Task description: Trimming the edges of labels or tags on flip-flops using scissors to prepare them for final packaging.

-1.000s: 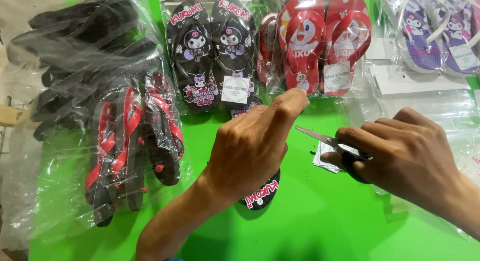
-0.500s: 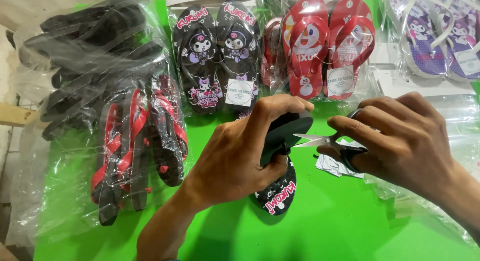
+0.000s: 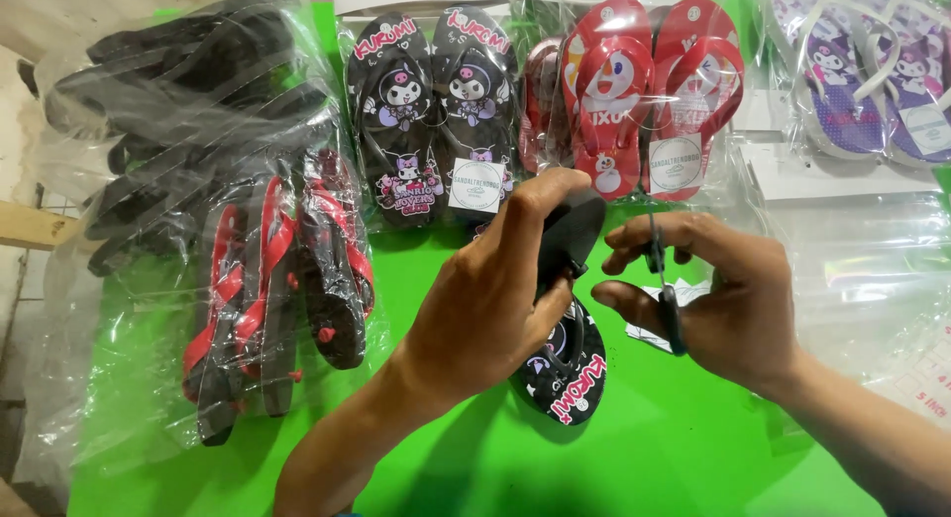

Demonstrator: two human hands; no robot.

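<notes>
Left hand (image 3: pixel 485 299) grips black sandal pair (image 3: pixel 567 363), now tilted up off green table (image 3: pixel 693 458) since half-second ago; right hand (image 3: pixel 728 299) fingers curled round scissors (image 3: pixel 666 289), now drawn back from sandals; cut looks finished; bagged sandals (image 3: pixel 248 269) left.

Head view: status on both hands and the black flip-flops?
Left hand grips the pair of black rubber flip-flops, one sandal folded up. Right hand holds small dark scissors beside them. Bagged red sandals behind, apart.
</notes>
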